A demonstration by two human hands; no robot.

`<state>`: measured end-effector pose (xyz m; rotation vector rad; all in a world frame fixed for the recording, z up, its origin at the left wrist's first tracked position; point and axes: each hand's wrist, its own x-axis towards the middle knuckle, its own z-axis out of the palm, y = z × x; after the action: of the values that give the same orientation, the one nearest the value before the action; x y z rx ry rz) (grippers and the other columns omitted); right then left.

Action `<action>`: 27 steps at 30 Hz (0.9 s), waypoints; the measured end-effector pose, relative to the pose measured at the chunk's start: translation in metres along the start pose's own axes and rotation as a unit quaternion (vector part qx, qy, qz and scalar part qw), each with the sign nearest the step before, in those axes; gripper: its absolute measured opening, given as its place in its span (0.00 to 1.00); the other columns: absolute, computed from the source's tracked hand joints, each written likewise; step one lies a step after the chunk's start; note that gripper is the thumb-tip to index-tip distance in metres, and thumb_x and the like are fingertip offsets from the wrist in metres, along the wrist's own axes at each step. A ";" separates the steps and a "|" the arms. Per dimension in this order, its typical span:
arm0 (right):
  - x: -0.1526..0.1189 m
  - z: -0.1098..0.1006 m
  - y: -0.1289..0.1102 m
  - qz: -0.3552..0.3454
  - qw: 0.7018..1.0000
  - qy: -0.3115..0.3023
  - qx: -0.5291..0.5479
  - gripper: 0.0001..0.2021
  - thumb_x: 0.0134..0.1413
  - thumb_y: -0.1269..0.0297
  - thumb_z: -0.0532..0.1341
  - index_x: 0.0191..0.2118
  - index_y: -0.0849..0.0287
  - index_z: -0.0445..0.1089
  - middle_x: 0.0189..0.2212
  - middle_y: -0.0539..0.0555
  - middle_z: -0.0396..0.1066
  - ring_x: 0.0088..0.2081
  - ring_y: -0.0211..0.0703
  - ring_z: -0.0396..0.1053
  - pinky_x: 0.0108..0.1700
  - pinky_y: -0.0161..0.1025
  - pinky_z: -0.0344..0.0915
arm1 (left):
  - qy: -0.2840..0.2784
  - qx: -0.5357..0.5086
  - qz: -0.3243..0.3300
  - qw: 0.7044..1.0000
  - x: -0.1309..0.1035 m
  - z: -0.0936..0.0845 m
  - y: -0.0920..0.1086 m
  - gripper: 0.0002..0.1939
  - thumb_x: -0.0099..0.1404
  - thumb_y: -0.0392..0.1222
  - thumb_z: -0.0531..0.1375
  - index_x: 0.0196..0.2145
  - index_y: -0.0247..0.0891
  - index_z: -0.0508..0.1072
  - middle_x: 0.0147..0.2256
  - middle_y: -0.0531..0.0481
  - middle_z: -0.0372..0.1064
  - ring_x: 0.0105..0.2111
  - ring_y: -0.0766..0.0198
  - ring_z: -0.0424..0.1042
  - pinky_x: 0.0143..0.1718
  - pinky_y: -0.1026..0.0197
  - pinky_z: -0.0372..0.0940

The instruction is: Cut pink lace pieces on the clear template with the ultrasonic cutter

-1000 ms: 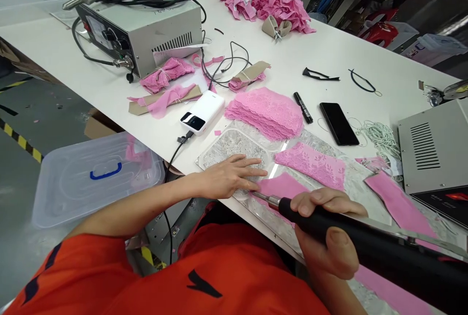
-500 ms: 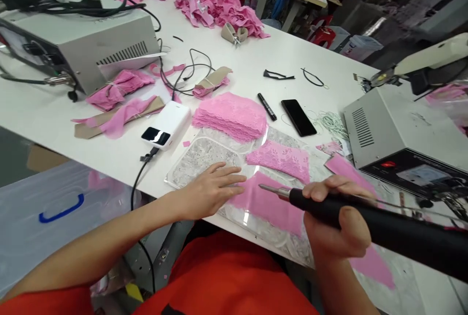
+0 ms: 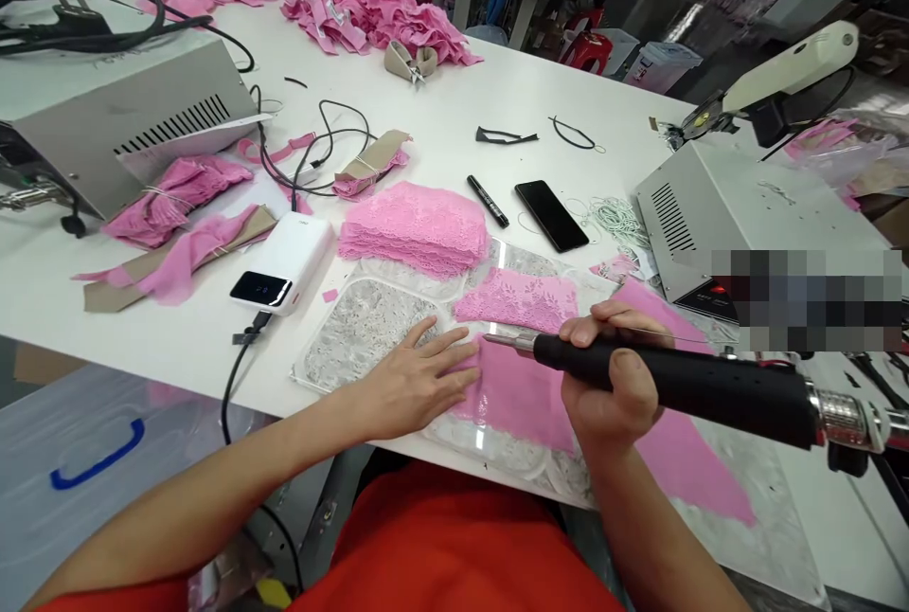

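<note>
My left hand (image 3: 418,380) lies flat with fingers spread on a clear plastic template (image 3: 312,347), its fingertips at the left side of a pink fabric piece (image 3: 525,394). In my right hand (image 3: 617,375) is a black handheld cutter (image 3: 710,389) with a pointed metal tip and a cable end at the right. Its tip is close to the fabric's upper left corner, near my left fingers; whether it touches cannot be seen. Just above lies a pink lace strip (image 3: 518,297). Behind it sits a stack of pink lace pieces (image 3: 412,228).
A white power bank (image 3: 298,252) stands left, beside tied pink bundles (image 3: 177,195). A marker (image 3: 488,202) and phone (image 3: 552,216) lie behind the template. Grey machine boxes (image 3: 142,129) flank the table, the right box (image 3: 739,205) carrying a white-handled tool (image 3: 788,72).
The view has swung, shifting the scene left. My right hand has brought the cutter's tip farther up the fabric, toward the lace strip. My left hand stays flat on the template.
</note>
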<state>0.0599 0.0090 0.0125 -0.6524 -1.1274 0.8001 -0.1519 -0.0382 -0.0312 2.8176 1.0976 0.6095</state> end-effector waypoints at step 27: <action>0.023 -0.022 -0.018 -0.040 0.997 0.068 -0.020 0.07 0.48 0.63 0.58 0.35 0.56 0.68 0.35 0.50 0.67 0.25 0.33 0.66 0.31 0.40 0.66 | 0.013 -0.016 0.037 0.999 0.016 -0.010 0.003 0.14 0.74 0.38 0.52 0.52 0.36 0.73 0.57 0.43 0.69 0.62 0.50 0.62 0.65 0.42 0.51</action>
<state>0.0897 0.0169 0.0327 -0.6812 -1.0407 0.6556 -0.1431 -0.0302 -0.0163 2.8418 0.9821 0.6657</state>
